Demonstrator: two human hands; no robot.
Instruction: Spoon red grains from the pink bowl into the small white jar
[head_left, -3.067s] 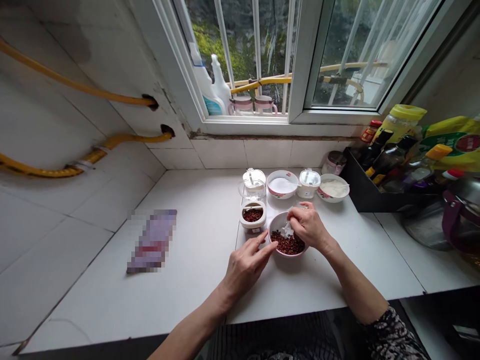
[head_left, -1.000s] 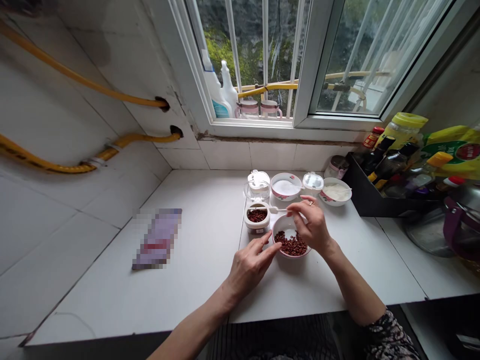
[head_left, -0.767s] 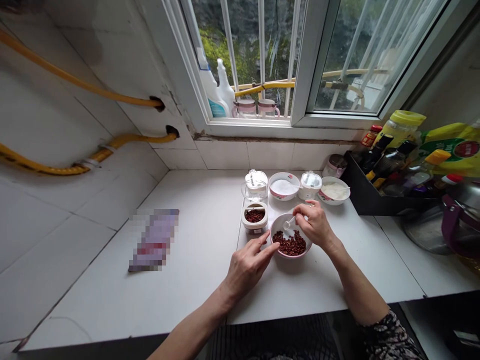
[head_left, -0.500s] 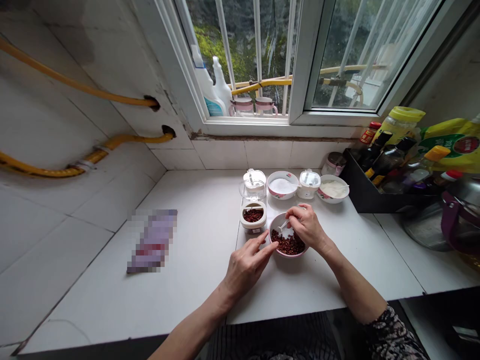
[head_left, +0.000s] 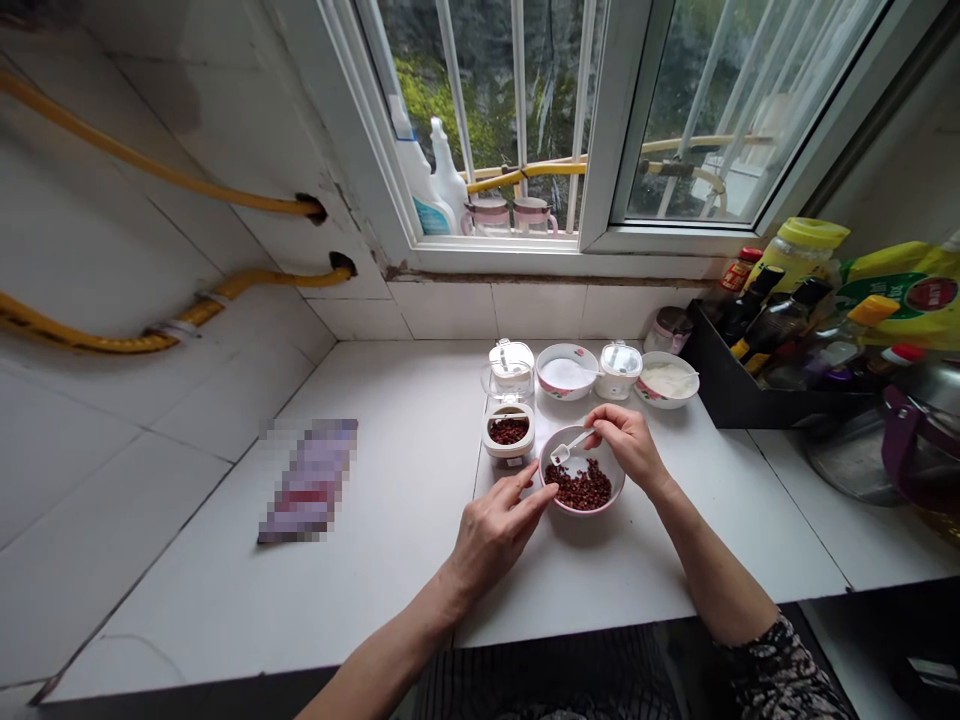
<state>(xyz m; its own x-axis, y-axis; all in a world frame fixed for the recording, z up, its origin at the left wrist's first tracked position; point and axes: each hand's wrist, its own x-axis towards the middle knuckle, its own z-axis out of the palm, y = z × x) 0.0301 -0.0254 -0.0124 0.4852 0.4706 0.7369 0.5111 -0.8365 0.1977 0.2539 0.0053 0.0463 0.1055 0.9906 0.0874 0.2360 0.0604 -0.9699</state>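
My right hand [head_left: 624,440] pinches the handle of a small white spoon [head_left: 567,450], whose scoop is tilted over the left inside of a pink-rimmed bowl [head_left: 619,490]. Small dark-red dried grains that look like Sichuan peppercorns [head_left: 585,488] lie in the bottom of that bowl. At its left rim, my left hand [head_left: 499,525] steadies the bowl between fingers and thumb. Just left of the bowl stands a seasoning jar [head_left: 508,455] with its lid up, filled with the same dark-red grains.
Behind are a white lidded jar [head_left: 512,362], a bowl of white grains [head_left: 567,374], another seasoning jar [head_left: 619,370] and a bowl of whitish powder [head_left: 667,380]. A black box of bottles [head_left: 720,385] stands right. A blurred purple packet [head_left: 311,480] lies left.
My right hand has shifted slightly right and up, and the spoon has lifted clear of the grains into plainer view. The left hand stays at the bowl's rim.
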